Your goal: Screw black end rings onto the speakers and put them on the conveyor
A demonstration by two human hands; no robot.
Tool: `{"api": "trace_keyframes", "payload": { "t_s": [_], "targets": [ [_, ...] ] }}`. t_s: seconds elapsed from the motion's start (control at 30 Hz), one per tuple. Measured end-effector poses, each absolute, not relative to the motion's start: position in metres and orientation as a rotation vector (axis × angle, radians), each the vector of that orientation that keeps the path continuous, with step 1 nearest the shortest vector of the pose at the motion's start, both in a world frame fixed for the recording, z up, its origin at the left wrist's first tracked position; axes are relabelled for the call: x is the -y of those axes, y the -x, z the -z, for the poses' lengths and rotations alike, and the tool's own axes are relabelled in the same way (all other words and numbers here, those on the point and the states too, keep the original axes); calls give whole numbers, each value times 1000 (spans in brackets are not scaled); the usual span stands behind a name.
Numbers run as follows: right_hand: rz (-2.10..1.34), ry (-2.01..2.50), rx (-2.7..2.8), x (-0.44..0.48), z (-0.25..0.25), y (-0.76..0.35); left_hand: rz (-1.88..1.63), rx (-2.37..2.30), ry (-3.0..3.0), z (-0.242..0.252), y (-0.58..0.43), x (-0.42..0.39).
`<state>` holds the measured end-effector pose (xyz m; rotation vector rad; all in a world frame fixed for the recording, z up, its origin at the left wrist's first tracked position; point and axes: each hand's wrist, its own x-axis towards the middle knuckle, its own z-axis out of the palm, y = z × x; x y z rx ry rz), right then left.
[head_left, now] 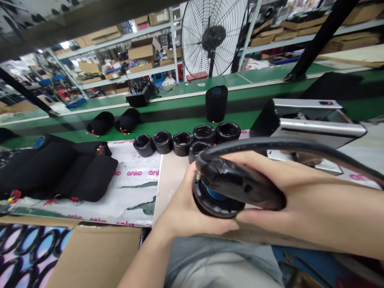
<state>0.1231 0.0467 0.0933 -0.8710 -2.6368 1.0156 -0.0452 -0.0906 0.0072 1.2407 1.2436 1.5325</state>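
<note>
My left hand (pixel 180 212) is wrapped around a round black part (pixel 222 210) with a thick rim, and a blue disc (pixel 214 194) shows inside that rim. Over this part, my right hand (pixel 279 188) grips a black corded hand tool (pixel 237 180) that looks taped. The tool's tip is hidden, so I cannot tell whether it touches the part. From its end a thick black cable (pixel 276 143) arcs away to the right. Just beyond my hands stand several black ribbed rings (pixel 182 143), grouped on the work surface.
Black fabric-covered cylinders (pixel 75 168) with thin coloured wires lie at left. Another cylinder (pixel 216 103) stands upright on the green conveyor (pixel 177 114). To the right sits a silver machine (pixel 318 130). A cardboard box (pixel 96 252) and a tray of black rings (pixel 30 250) are at lower left.
</note>
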Motion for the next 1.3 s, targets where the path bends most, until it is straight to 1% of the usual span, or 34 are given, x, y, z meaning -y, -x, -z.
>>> {"api": "trace_keyframes", "payload": {
  "t_s": [0.13,0.33,0.43,0.57,0.77,0.87,1.0,1.13,1.3],
  "targets": [
    [-1094,858,2701,-54,-92,-127,-1552,-1374,-1275,-3,45,92],
    [-1275,816,2676,-60,-85,-127,-1547,-1377,-1272,4,45,92],
    [-1166,896,2694,-56,-78,-129,-1563,-1398,-1302,3,45,93],
    [-947,1212,2670,-48,-74,-134,-1573,-1346,-1283,1,45,93],
    [-1143,1059,2638,-48,-92,-128,-1587,-1326,-1265,1,44,91],
    [-1078,1049,2704,-47,-91,-128,-1579,-1341,-1244,2,43,91],
    [-1037,1177,2761,-44,-89,-131,-1571,-1324,-1231,1,43,92],
    [-1077,1010,2886,-55,-102,-125,-1582,-1307,-1269,-1,44,91],
    [-1134,584,3041,-81,-111,-115,-1585,-1318,-1278,-3,44,92]
  ]
}}
